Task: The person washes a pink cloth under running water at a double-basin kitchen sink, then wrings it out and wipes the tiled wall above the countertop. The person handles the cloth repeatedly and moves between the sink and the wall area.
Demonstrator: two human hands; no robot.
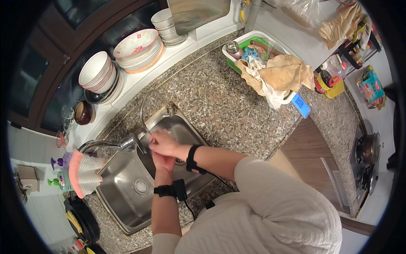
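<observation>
My right hand [166, 144] lies over my left hand [163, 161], and the two touch above the right basin of a stainless steel double sink [187, 127]. The fingers overlap and are partly hidden, so I cannot tell whether anything is between them. The outlet of a thin gooseneck tap [141, 109] comes down right beside my right fingers. A thicker chrome faucet [127, 142] reaches over the divider to the left of my hands. Each wrist wears a black strap with a cable.
Bowls [96, 71] and stacked plates [138, 52] line the windowsill. A pink-and-white cloth [84, 174] hangs left of the sink near pump bottles [63, 181]. A green-and-white basket [228, 60] holding brown paper and a metal bottle [233, 49] stands on the granite counter [219, 104]. A pot [371, 147] is at far right.
</observation>
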